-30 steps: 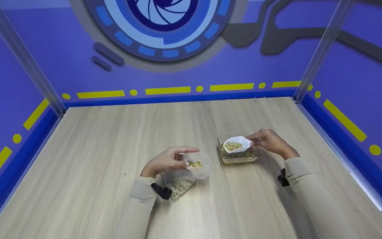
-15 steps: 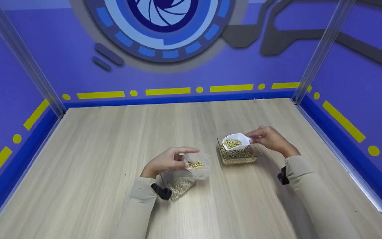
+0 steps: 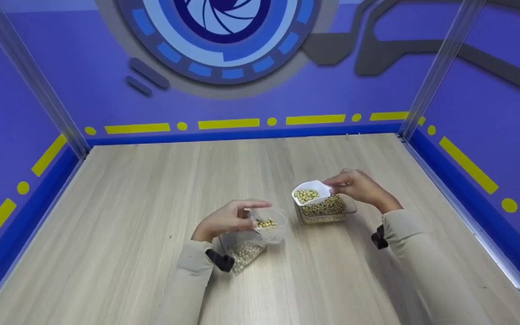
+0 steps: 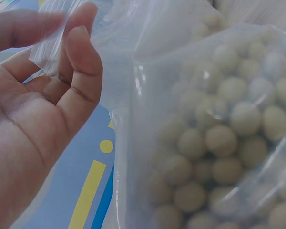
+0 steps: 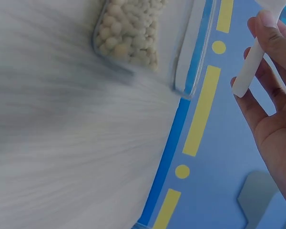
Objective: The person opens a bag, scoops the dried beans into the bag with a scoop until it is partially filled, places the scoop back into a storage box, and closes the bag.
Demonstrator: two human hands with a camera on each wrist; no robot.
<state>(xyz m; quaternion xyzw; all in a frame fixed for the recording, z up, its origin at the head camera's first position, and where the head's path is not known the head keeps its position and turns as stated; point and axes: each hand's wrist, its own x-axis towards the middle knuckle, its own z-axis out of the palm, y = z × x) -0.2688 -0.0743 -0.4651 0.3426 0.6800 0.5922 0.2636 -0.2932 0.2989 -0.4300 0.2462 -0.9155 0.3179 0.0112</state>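
My left hand (image 3: pixel 228 220) grips the top edge of a clear plastic bag (image 3: pixel 274 235), holding its mouth spread. Round yellow-green beans, like dried soybeans, fill the bag's lower part and show through the opening. In the left wrist view, the finger and thumb pinch the bag's edge beside the bean-filled plastic (image 4: pixel 219 143). My right hand (image 3: pixel 363 188) holds a white scoop (image 3: pixel 322 188) by its handle; beans lie in its bowl. The scoop is above the left side of a clear rectangular container (image 3: pixel 351 209) of the same beans. In the right wrist view, fingers and thumb pinch the white handle (image 5: pixel 250 71).
Bag and container stand on a light wood-grain table (image 3: pixel 151 216), the container to the right of the bag with a small gap between. Blue-purple panels (image 3: pixel 84 81) with yellow marks enclose the back and both sides.
My right hand has lifted the loaded scoop slightly and moved it left, from over the container's middle to its left edge. The left hand and the bag have stayed still.
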